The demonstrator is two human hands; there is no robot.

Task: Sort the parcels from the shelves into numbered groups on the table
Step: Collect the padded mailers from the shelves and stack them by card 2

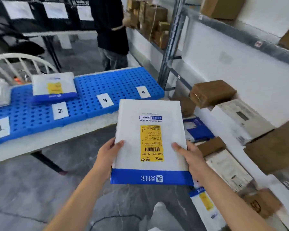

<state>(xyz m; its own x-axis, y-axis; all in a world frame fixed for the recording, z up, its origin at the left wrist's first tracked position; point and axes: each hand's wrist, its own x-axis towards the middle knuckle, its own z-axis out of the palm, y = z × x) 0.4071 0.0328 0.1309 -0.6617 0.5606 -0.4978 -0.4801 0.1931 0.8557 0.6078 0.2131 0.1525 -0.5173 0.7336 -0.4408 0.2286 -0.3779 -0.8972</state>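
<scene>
Head view: I see the white padded mailer with a blue end band and a yellow shipping label (149, 142) held flat in mid-air over the grey floor. Its long axis runs straight away from me, blue band nearest, print upside-down to me, far short edge towards the table.

My left hand (107, 152) grips its left long edge and my right hand (188, 157) its right long edge, both clamped on the near half, thumbs on top, fingers beneath. Most of the mailer reaches forward past the grip.

To the left runs the long white table (40, 144), its near edge beside the mailer's far left corner. On it lie blue perforated plastic mats (120, 84) carrying white paper cards 1 (0, 128), 2 (60, 110), 3 (105, 100) and 4 (143, 92); open mat shows around 3 and 4. A second white mailer (53, 86) lies behind card 2. To the right, the grey metal shelf (172, 47) holds a brown taped box (212, 93), near the mailer's right edge.
</scene>
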